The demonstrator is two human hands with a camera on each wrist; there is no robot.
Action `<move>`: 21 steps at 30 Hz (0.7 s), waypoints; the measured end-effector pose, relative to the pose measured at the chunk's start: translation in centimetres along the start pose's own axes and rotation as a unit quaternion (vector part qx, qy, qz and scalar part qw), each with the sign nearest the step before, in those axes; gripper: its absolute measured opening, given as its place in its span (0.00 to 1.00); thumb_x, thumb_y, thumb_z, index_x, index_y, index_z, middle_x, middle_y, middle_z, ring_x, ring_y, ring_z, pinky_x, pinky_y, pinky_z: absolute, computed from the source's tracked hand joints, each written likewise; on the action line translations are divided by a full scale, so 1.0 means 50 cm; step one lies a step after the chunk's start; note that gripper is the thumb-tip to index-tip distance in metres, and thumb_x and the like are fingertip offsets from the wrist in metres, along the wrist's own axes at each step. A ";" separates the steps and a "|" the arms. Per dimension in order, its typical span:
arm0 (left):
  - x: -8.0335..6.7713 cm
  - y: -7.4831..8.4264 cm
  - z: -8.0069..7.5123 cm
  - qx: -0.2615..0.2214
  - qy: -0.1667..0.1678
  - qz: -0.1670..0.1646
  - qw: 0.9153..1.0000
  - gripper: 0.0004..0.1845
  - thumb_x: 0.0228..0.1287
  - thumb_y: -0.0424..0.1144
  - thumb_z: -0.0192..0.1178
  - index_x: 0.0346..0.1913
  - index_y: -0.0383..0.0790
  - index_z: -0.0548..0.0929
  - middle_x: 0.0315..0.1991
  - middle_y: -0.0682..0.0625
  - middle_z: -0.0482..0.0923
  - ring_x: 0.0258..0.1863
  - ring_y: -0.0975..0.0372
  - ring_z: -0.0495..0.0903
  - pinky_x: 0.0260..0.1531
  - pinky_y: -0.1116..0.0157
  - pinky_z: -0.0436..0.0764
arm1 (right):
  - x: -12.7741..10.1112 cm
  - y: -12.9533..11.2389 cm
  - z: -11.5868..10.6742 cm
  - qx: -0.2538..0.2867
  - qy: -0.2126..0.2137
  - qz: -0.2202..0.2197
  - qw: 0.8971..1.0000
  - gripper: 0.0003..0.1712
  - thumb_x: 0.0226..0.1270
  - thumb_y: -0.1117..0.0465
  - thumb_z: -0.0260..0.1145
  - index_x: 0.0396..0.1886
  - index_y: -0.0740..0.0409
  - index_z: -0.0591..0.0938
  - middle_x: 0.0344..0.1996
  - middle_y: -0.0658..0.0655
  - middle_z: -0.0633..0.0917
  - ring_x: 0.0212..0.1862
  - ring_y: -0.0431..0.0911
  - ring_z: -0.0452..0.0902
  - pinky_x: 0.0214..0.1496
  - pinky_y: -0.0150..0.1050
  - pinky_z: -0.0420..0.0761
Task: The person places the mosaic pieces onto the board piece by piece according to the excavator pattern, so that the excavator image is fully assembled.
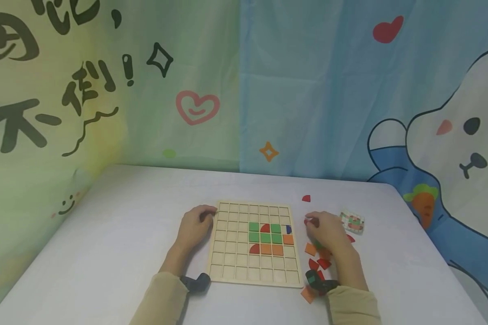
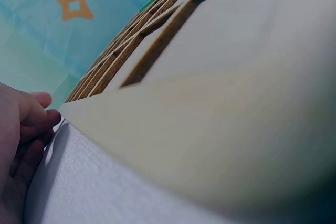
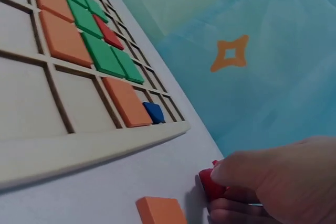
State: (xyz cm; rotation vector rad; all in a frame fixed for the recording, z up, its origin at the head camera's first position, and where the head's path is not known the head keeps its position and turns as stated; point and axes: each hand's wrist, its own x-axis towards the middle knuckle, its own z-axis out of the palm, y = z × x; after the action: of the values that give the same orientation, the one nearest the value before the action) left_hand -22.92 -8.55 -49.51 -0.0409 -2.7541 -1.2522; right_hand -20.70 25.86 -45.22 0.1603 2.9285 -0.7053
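Note:
A wooden grid board (image 1: 227,253) lies flat on the white table, holding green squares (image 1: 265,237), orange squares (image 1: 271,249), red quarter-rounds and one blue piece (image 1: 288,229). My left hand (image 1: 206,215) grips the board's far left corner; in the left wrist view its fingertips (image 2: 50,116) touch that corner of the board (image 2: 210,129). Just right of the board, my right hand (image 1: 311,223) pinches a small red piece (image 1: 307,221) on the table. The right wrist view shows the red piece (image 3: 210,184) under the fingers (image 3: 273,179), near the board's edge (image 3: 79,150).
Loose orange (image 1: 310,249) and red (image 1: 323,263) pieces lie by my right wrist, and an orange one (image 3: 160,211) lies near the hand. A lone red piece (image 1: 306,198) sits farther back. A small patterned card stack (image 1: 352,222) lies right of the hand. Printed curtains hang behind the table.

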 end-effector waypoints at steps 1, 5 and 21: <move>0.000 0.000 0.000 0.001 0.000 0.001 1.000 0.14 0.66 0.37 0.51 0.50 0.46 0.82 0.55 0.50 0.80 0.64 0.55 0.72 0.67 0.52 0.68 | 0.001 0.002 0.000 0.003 0.000 0.002 1.000 0.21 0.66 0.58 0.61 0.58 0.57 0.77 0.53 0.64 0.80 0.53 0.56 0.75 0.58 0.56 0.77; -0.001 0.002 -0.002 0.000 0.002 0.004 1.000 0.14 0.65 0.37 0.52 0.51 0.45 0.82 0.56 0.49 0.80 0.64 0.54 0.72 0.67 0.52 0.68 | 0.008 0.013 0.000 0.019 -0.001 0.015 1.000 0.21 0.69 0.58 0.58 0.59 0.56 0.76 0.57 0.64 0.78 0.58 0.58 0.72 0.61 0.57 0.75; 0.000 0.002 -0.003 -0.001 -0.003 0.000 1.000 0.14 0.65 0.37 0.52 0.51 0.46 0.81 0.56 0.49 0.80 0.64 0.55 0.72 0.66 0.52 0.69 | -0.020 -0.008 -0.025 0.152 -0.171 -0.063 0.971 0.06 0.59 0.57 0.70 0.37 0.49 0.86 0.42 0.51 0.84 0.43 0.46 0.74 0.37 0.36 0.78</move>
State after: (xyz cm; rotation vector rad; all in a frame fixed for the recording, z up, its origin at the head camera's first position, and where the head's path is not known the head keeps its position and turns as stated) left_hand -22.88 -8.61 -49.33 -0.0451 -2.7582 -1.2574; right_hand -19.89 26.03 -43.80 -0.1126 2.5060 -1.0802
